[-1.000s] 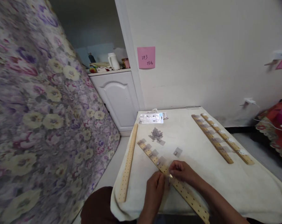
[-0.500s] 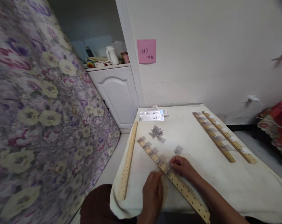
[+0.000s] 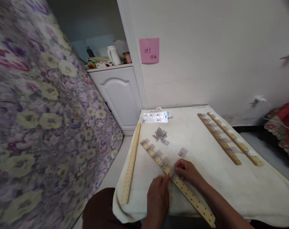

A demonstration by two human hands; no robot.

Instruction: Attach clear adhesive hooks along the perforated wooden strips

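Observation:
A perforated wooden strip (image 3: 188, 194) lies slantwise across the cloth in front of me. Along its far half sit several clear square adhesive hooks (image 3: 162, 164) with small metal hooks. My left hand (image 3: 158, 196) is curled at the strip's near edge, its thumb and finger closed on it. From the other side my right hand (image 3: 185, 168) pinches the edge of a clear square hook on the strip; the fingertips partly hide it. Just beyond that hand lies one loose clear hook (image 3: 182, 153). A pile of clear hooks (image 3: 160, 135) is farther back.
A bare perforated strip (image 3: 131, 165) lies along the table's left side. Two strips bearing hooks (image 3: 219, 139) rest at right. Clear hook packaging (image 3: 155, 117) lies at the back edge. A floral curtain (image 3: 51, 121) hangs left; a wall (image 3: 182, 63) stands behind.
My left hand has shifted slightly right and forward along the strip, its fingertips now closer to the hook at my right hand. The right hand has barely moved.

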